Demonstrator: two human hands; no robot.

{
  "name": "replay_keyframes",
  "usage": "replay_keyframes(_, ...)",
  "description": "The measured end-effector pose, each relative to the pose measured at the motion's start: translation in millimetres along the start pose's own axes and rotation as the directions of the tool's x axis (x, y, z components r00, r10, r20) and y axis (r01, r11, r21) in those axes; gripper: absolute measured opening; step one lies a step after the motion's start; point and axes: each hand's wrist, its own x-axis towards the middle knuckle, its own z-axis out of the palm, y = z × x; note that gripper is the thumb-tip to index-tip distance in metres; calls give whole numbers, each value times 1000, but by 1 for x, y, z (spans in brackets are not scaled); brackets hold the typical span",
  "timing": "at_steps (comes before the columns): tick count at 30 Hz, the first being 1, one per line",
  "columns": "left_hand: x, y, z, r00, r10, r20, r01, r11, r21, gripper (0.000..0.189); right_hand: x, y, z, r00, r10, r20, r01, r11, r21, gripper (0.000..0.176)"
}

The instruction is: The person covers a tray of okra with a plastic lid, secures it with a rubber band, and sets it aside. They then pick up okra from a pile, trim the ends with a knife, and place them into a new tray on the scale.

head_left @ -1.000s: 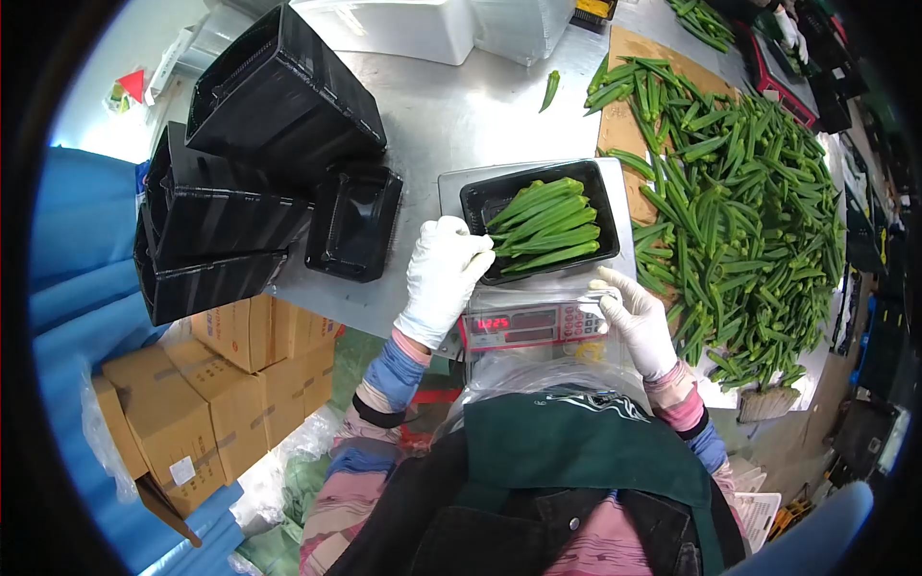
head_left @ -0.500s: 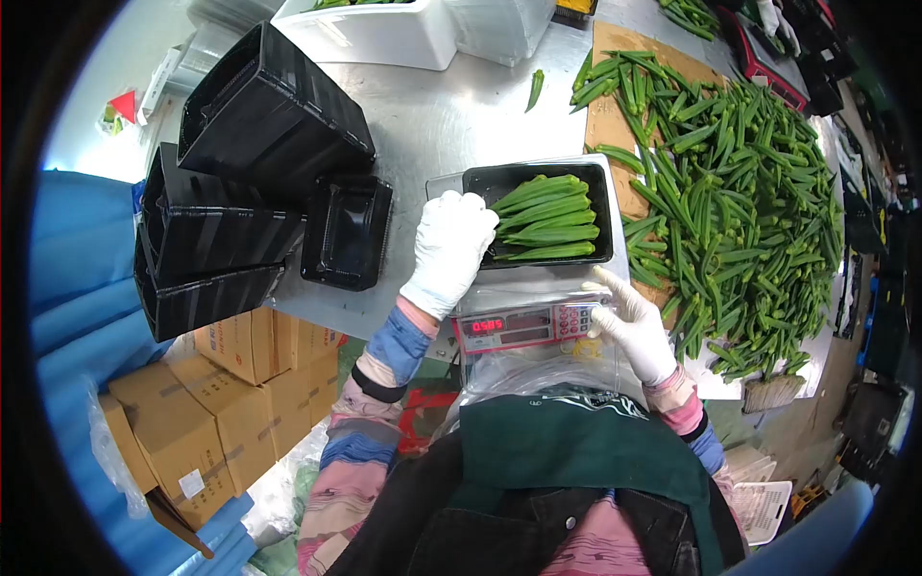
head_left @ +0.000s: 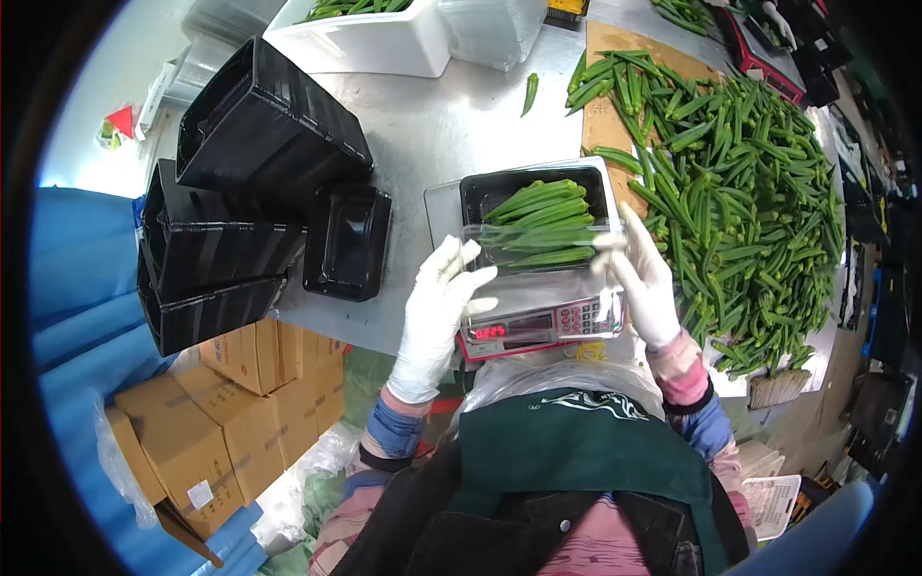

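A black plastic tray (head_left: 469, 197) sits on a digital scale (head_left: 541, 329) and holds a row of green okra pods (head_left: 540, 213). Across the tray's near part lies a clear sheet-like plastic lid (head_left: 567, 237), tilted and partly blurred. My right hand (head_left: 645, 278), in a white glove, pinches its right end. At the left end, my gloved left hand (head_left: 440, 312) has its fingers bent round the edge; the exact contact is hard to see. Red digits glow on the scale's display.
Stacked black trays (head_left: 274, 120) stand at left beside a single black tray (head_left: 348, 242). A large okra pile (head_left: 740, 211) covers the right side. A white foam box (head_left: 370, 43) stands at the back. Cardboard boxes (head_left: 182, 422) sit below left.
My left hand has left the okra and moved back toward me. My right hand has risen to the tray's near right corner with the clear lid. The scale's reading has changed.
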Motion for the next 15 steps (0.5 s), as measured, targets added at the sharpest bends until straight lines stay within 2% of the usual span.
replay_keyframes(2,11,-3,13,991,135,-12,-135,990,46,60,21,2,2,993,-117,-19,114,985,-128,63)
replay_keyframes(3,16,2,23,979,203,-23,-200,976,82,61,28,-1,6,984,-169,-61,148,954,-260,61)
replay_keyframes(6,44,-11,24,883,470,12,-425,785,450,62,61,19,5,934,-352,-56,285,833,-474,59)
replay_keyframes(7,49,-9,22,891,451,48,-373,670,642,64,65,15,9,970,-234,-74,191,908,-373,59)
replay_keyframes(8,53,-11,22,886,461,55,-364,618,697,64,81,45,2,953,-296,-65,241,870,-431,60)
replay_keyframes(11,66,-30,12,874,476,96,-324,425,845,64,91,57,-1,947,-319,-36,248,797,-551,58)
replay_keyframes(15,78,-26,14,884,448,136,-334,401,853,64,98,55,-1,952,-284,-111,187,832,-523,51)
